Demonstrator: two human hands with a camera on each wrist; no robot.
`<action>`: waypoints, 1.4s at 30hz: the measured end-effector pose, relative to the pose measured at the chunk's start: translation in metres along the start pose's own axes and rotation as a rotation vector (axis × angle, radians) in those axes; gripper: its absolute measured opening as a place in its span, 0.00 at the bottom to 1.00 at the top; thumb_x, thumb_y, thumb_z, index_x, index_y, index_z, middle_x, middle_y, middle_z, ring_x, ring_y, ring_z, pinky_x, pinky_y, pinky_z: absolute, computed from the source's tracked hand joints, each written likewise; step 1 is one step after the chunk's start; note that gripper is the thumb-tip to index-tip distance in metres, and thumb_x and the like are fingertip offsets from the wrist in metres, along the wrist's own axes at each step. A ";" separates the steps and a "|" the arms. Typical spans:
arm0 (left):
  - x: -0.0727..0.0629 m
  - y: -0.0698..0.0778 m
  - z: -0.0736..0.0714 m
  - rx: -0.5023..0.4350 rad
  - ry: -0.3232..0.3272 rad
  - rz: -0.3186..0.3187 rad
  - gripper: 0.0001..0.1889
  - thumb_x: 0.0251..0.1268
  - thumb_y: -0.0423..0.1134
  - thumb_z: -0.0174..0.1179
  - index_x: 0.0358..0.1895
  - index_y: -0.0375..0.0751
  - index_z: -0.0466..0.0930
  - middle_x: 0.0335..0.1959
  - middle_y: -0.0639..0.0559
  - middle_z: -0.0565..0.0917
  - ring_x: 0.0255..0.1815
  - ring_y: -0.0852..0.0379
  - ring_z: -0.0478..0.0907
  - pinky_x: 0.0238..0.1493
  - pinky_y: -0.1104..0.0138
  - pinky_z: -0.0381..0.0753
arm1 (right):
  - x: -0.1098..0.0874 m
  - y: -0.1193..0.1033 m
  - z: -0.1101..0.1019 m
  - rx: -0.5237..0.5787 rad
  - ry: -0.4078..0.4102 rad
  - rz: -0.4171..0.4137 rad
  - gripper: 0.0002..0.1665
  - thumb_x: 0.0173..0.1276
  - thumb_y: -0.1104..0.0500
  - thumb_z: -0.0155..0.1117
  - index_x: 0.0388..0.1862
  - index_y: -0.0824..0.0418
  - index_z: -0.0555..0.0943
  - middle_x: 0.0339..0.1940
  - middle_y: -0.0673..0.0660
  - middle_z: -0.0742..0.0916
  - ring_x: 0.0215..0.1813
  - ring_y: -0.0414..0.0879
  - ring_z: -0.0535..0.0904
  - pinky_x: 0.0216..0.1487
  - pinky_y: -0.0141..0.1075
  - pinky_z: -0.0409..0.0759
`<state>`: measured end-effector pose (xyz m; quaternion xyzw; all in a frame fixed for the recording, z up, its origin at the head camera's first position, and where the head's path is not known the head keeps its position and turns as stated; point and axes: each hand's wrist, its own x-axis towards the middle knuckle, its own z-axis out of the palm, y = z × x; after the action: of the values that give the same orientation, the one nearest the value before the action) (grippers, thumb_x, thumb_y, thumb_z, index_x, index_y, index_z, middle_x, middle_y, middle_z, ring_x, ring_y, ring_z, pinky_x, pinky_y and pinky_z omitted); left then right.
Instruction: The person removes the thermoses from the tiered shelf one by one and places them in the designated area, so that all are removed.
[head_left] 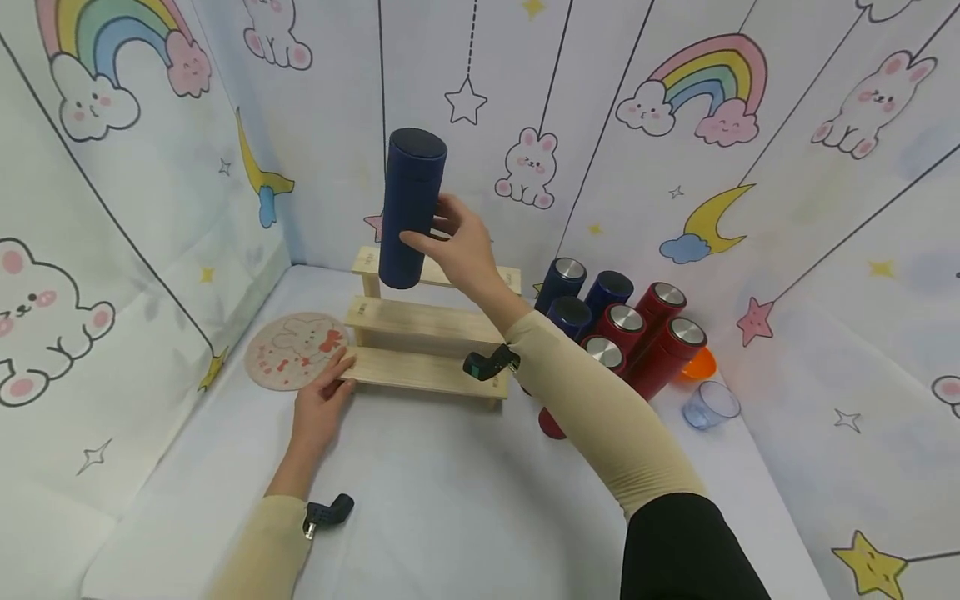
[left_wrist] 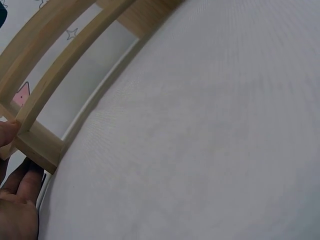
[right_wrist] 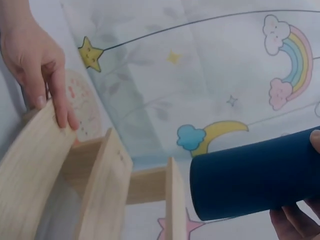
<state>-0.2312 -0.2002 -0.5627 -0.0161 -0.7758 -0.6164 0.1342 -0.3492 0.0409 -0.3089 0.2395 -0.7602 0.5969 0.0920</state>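
Note:
In the head view my right hand (head_left: 467,254) grips a dark blue thermos bottle (head_left: 411,208) by its side. The bottle is nearly upright, raised over the back left of a three-step wooden rack (head_left: 423,321). In the right wrist view the thermos (right_wrist: 255,175) is apart from the rack's top step. My left hand (head_left: 318,412) holds the left end of the lowest step; the left wrist view shows the thumb and fingers on either side of that wooden end (left_wrist: 40,150).
Right of the rack stand several red thermoses (head_left: 660,367) and blue thermoses (head_left: 609,289), partly hidden by my right sleeve. Beyond them are an orange bowl (head_left: 701,365) and a clear cup (head_left: 711,406). A round rabbit-print mat (head_left: 292,354) lies at the left. Printed cloth walls surround the table.

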 end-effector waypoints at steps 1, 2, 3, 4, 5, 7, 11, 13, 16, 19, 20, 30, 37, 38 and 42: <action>0.000 0.000 0.000 -0.002 0.003 -0.001 0.22 0.81 0.28 0.62 0.74 0.36 0.79 0.84 0.49 0.68 0.79 0.45 0.70 0.64 0.83 0.73 | -0.004 -0.001 -0.002 0.011 0.000 -0.006 0.39 0.69 0.58 0.82 0.76 0.58 0.77 0.65 0.52 0.87 0.64 0.45 0.85 0.65 0.39 0.84; 0.001 0.000 -0.001 -0.006 0.004 -0.003 0.22 0.81 0.28 0.62 0.74 0.36 0.79 0.84 0.50 0.68 0.79 0.45 0.70 0.64 0.83 0.73 | -0.007 -0.001 -0.004 0.020 0.000 -0.010 0.39 0.69 0.59 0.82 0.76 0.57 0.77 0.65 0.51 0.88 0.63 0.45 0.85 0.65 0.39 0.84; 0.001 0.000 -0.001 -0.006 0.006 -0.008 0.22 0.81 0.28 0.62 0.74 0.36 0.79 0.84 0.51 0.68 0.79 0.46 0.70 0.63 0.83 0.73 | -0.012 -0.002 -0.006 0.029 0.000 -0.017 0.39 0.69 0.59 0.82 0.76 0.58 0.78 0.65 0.51 0.88 0.63 0.45 0.86 0.65 0.40 0.85; 0.001 0.000 -0.001 -0.009 0.007 -0.010 0.22 0.81 0.29 0.62 0.74 0.36 0.80 0.84 0.52 0.68 0.79 0.46 0.69 0.64 0.83 0.73 | -0.016 -0.002 -0.009 0.039 0.002 -0.022 0.38 0.68 0.60 0.82 0.75 0.58 0.78 0.64 0.51 0.88 0.63 0.45 0.86 0.65 0.41 0.85; 0.001 -0.001 0.000 -0.010 0.009 -0.016 0.22 0.81 0.29 0.62 0.74 0.37 0.80 0.84 0.53 0.68 0.80 0.47 0.69 0.64 0.83 0.73 | -0.020 -0.002 -0.011 0.052 0.002 -0.027 0.38 0.68 0.60 0.82 0.75 0.58 0.78 0.64 0.51 0.88 0.63 0.46 0.86 0.66 0.41 0.85; 0.002 -0.001 0.001 -0.014 0.013 -0.022 0.22 0.81 0.30 0.63 0.74 0.38 0.80 0.83 0.54 0.68 0.80 0.47 0.69 0.64 0.83 0.73 | -0.030 -0.003 -0.015 0.065 0.008 -0.039 0.37 0.68 0.61 0.82 0.74 0.58 0.79 0.63 0.51 0.88 0.62 0.47 0.86 0.66 0.43 0.85; 0.001 -0.002 0.003 -0.010 0.015 -0.032 0.21 0.82 0.31 0.63 0.74 0.39 0.81 0.83 0.56 0.68 0.81 0.49 0.67 0.64 0.83 0.72 | -0.053 -0.003 -0.025 0.072 0.022 -0.048 0.36 0.69 0.62 0.81 0.75 0.57 0.79 0.64 0.52 0.88 0.63 0.49 0.86 0.67 0.48 0.84; 0.000 -0.001 0.004 -0.004 0.015 -0.033 0.21 0.82 0.31 0.63 0.73 0.39 0.81 0.83 0.57 0.68 0.81 0.49 0.67 0.64 0.84 0.71 | -0.066 -0.003 -0.030 0.068 0.026 -0.041 0.37 0.69 0.62 0.80 0.76 0.56 0.78 0.64 0.52 0.88 0.63 0.49 0.86 0.67 0.48 0.84; 0.001 0.001 0.002 0.001 0.017 -0.026 0.22 0.82 0.32 0.63 0.74 0.40 0.81 0.83 0.56 0.68 0.81 0.49 0.67 0.65 0.84 0.71 | -0.082 -0.005 -0.036 0.058 0.026 -0.036 0.38 0.68 0.63 0.80 0.76 0.56 0.78 0.65 0.53 0.87 0.64 0.50 0.86 0.68 0.49 0.84; 0.003 0.004 0.000 -0.003 0.023 -0.011 0.22 0.82 0.32 0.63 0.74 0.39 0.80 0.83 0.52 0.68 0.82 0.47 0.66 0.65 0.83 0.70 | -0.099 -0.008 -0.043 0.035 0.015 -0.043 0.38 0.68 0.62 0.80 0.76 0.57 0.78 0.65 0.54 0.87 0.64 0.51 0.86 0.68 0.50 0.84; 0.004 0.005 0.000 -0.004 0.023 -0.008 0.22 0.82 0.32 0.63 0.74 0.38 0.80 0.84 0.51 0.68 0.82 0.47 0.66 0.66 0.83 0.70 | -0.105 -0.009 -0.045 0.024 0.011 -0.044 0.38 0.68 0.62 0.80 0.76 0.58 0.78 0.65 0.55 0.87 0.64 0.51 0.86 0.68 0.50 0.84; 0.003 0.001 0.002 -0.024 0.002 -0.037 0.22 0.81 0.31 0.63 0.74 0.36 0.79 0.84 0.53 0.67 0.82 0.47 0.65 0.67 0.82 0.71 | -0.172 -0.002 -0.066 -0.064 -0.019 -0.005 0.41 0.66 0.65 0.82 0.77 0.58 0.78 0.67 0.53 0.87 0.65 0.51 0.86 0.68 0.47 0.84; 0.003 0.000 0.005 -0.022 -0.009 -0.057 0.22 0.82 0.33 0.63 0.75 0.40 0.80 0.84 0.54 0.67 0.82 0.46 0.67 0.67 0.81 0.71 | -0.208 -0.001 -0.080 -0.127 0.026 0.015 0.42 0.64 0.65 0.84 0.76 0.55 0.79 0.66 0.51 0.88 0.63 0.52 0.87 0.64 0.53 0.86; 0.004 -0.001 0.006 -0.021 -0.009 -0.055 0.23 0.82 0.32 0.64 0.75 0.40 0.80 0.84 0.54 0.67 0.81 0.47 0.67 0.67 0.81 0.72 | -0.213 -0.001 -0.082 -0.131 0.035 0.018 0.41 0.64 0.65 0.84 0.76 0.55 0.79 0.66 0.52 0.88 0.62 0.52 0.88 0.63 0.55 0.86; 0.005 -0.002 0.005 -0.013 0.012 -0.028 0.22 0.80 0.30 0.65 0.73 0.38 0.81 0.83 0.51 0.69 0.80 0.45 0.69 0.65 0.82 0.73 | -0.230 0.003 -0.091 -0.131 0.051 0.038 0.42 0.65 0.66 0.83 0.77 0.55 0.79 0.66 0.52 0.88 0.61 0.51 0.88 0.62 0.50 0.87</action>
<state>-0.2374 -0.1962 -0.5644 -0.0023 -0.7711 -0.6233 0.1301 -0.1641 0.1861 -0.3845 0.2030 -0.7994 0.5536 0.1154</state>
